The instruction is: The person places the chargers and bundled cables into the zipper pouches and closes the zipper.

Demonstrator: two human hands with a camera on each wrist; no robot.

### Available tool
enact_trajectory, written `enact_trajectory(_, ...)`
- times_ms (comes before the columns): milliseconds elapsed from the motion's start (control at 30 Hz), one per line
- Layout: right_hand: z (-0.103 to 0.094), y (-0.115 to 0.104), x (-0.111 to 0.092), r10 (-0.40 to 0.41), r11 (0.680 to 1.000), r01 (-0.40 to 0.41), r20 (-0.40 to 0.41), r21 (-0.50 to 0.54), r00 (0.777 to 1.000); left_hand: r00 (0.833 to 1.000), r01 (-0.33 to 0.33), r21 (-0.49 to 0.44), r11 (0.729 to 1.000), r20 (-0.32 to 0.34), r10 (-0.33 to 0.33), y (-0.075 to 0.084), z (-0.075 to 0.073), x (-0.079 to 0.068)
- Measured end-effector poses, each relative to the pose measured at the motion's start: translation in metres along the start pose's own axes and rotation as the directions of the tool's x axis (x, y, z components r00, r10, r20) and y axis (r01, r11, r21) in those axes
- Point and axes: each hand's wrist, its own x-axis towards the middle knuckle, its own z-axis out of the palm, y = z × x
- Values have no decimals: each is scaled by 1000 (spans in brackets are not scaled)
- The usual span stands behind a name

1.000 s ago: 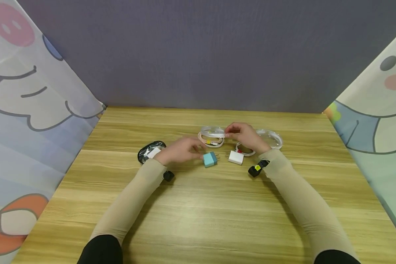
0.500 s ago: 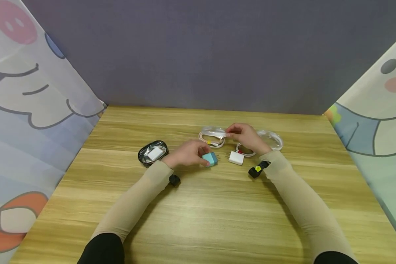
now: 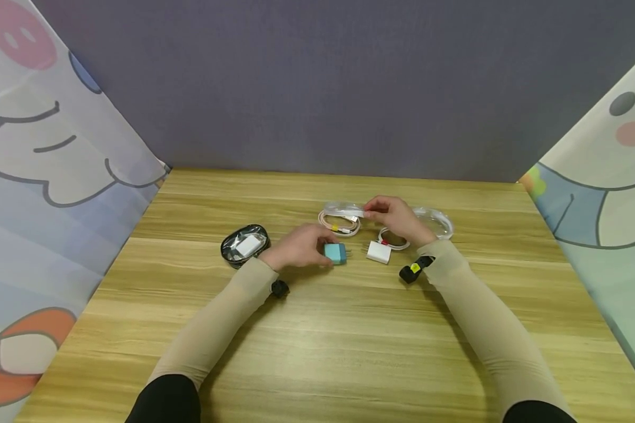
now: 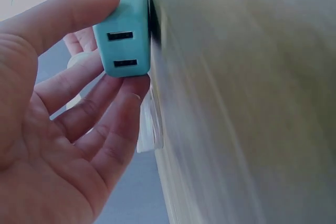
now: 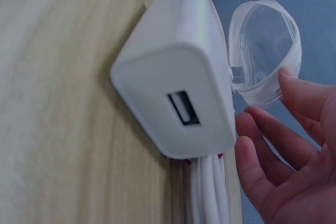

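In the head view, my left hand point(image 3: 298, 245) is at a teal charger plug point(image 3: 336, 254) with its prongs pointing right. The left wrist view shows the thumb on one side of this charger point(image 4: 126, 19) and fingertips on the other, pinching it; two USB ports face the camera. My right hand point(image 3: 397, 218) pinches the edge of a small clear zip pouch point(image 3: 344, 209), whose lid stands up in the right wrist view. Just in front of that pouch is a coiled cable point(image 3: 324, 228) with a yellow tie. A white charger plug point(image 3: 378, 252) lies below my right hand.
On the left, a black-rimmed oval pouch point(image 3: 224, 251) has a white block point(image 3: 249, 245) in it. A second clear pouch point(image 3: 447, 224) sits behind the right wrist. Near the white charger is a white cable point(image 3: 400, 247) with a red tie. A grey panel point(image 3: 317, 88) borders the wooden table's back.
My left hand has moved right from the black-rimmed pouch and taken hold of the teal charger, which has turned slightly. The right hand stays at the clear pouch, almost unmoved.
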Motion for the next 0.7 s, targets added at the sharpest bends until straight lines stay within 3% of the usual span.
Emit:
enact_trajectory(267,-1,3,2,-21,1000,21,-11,2,1000,998,5,-96,995,-60,-11,-5,-8,-1)
enact_trajectory(500,-3,2,2,-10,1000,10,-8,22,1000,983,31,-167,985,-171,-60,-5,-15,3)
enact_trajectory(700,-2,3,2,-8,999,9,-8,39,1000,962,52,-123,991,-258,-83,-9,-12,14)
